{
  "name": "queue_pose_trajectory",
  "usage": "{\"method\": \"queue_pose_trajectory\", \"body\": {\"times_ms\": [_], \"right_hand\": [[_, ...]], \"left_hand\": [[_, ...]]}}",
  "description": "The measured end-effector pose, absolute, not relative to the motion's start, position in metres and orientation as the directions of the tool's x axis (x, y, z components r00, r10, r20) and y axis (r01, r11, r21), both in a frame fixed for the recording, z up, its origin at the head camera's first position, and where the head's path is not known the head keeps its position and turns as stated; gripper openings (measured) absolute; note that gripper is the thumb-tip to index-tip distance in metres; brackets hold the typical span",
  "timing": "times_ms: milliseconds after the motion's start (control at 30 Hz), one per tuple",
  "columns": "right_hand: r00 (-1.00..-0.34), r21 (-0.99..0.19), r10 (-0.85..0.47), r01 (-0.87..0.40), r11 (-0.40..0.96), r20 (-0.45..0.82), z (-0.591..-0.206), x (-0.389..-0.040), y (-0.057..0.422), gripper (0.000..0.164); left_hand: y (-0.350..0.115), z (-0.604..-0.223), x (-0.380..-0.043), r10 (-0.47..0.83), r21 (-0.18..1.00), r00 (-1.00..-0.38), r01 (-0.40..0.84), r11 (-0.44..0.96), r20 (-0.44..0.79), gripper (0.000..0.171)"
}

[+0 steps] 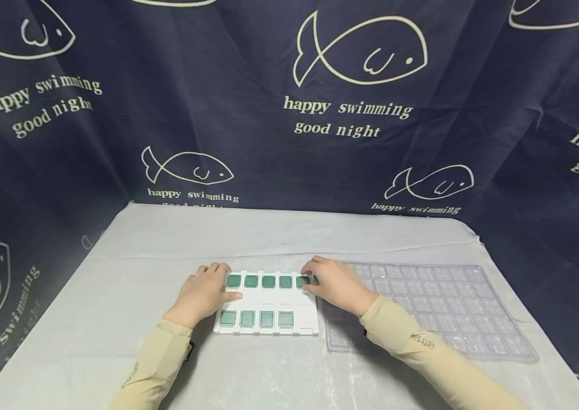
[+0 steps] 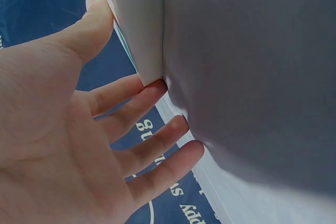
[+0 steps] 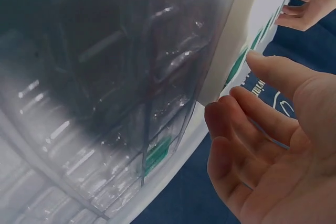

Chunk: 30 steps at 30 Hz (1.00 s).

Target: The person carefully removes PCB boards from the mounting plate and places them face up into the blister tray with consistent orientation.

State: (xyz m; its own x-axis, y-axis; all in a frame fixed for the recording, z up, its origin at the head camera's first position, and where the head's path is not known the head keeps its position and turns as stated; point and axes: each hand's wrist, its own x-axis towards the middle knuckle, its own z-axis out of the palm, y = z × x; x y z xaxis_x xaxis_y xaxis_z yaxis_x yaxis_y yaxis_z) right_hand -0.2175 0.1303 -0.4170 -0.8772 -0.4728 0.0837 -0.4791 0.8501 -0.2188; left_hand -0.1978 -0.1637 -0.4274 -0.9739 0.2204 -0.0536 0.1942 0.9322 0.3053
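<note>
The white holder (image 1: 276, 298) sits just left of the clear tray (image 1: 430, 302), left hand (image 1: 203, 293) resting loosely on it, right hand (image 1: 338, 283) at the back-row green chip (image 1: 301, 282) nearest the tray, can't tell if it's pinching.

The tray (image 1: 274, 296) is white, chips (image 1: 266, 318) green, backdrop (image 1: 259, 74) navy with fish.

Head camera looks forward and down from above the near side of the bench (image 1: 79, 330), far enough back to frame the whole white tray (image 1: 274, 297) and clear tray (image 1: 474, 312). Left wrist view: close, tipped sideways, on the left fingers (image 2: 167, 170). Right wrist view: also close and tipped, facing the right fingers (image 3: 268, 113), sharing both trays with the head view.
</note>
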Motion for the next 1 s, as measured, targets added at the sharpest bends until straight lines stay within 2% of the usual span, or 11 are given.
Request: {"method": "queue_pose_trajectory", "body": {"times_ms": [400, 667, 1000], "right_hand": [[-0.878, -0.236, -0.471, -0.477, 0.846, 0.086, -0.417, -0.215, 0.125, 0.034], [-0.873, -0.208, -0.476, -0.487, 0.848, 0.102, -0.42, -0.215, 0.122, 0.035], [-0.861, -0.19, -0.491, -0.508, 0.84, 0.133, -0.421, -0.214, 0.12, 0.028]], "left_hand": [[-0.166, -0.43, -0.197, 0.221, 0.297, -0.974, 0.197, 0.934, -0.049, 0.064], [-0.167, -0.431, -0.198, 0.225, 0.298, -0.974, 0.203, 0.933, -0.041, 0.064], [-0.165, -0.43, -0.199, 0.226, 0.304, -0.973, 0.203, 0.931, -0.041, 0.064]]}}
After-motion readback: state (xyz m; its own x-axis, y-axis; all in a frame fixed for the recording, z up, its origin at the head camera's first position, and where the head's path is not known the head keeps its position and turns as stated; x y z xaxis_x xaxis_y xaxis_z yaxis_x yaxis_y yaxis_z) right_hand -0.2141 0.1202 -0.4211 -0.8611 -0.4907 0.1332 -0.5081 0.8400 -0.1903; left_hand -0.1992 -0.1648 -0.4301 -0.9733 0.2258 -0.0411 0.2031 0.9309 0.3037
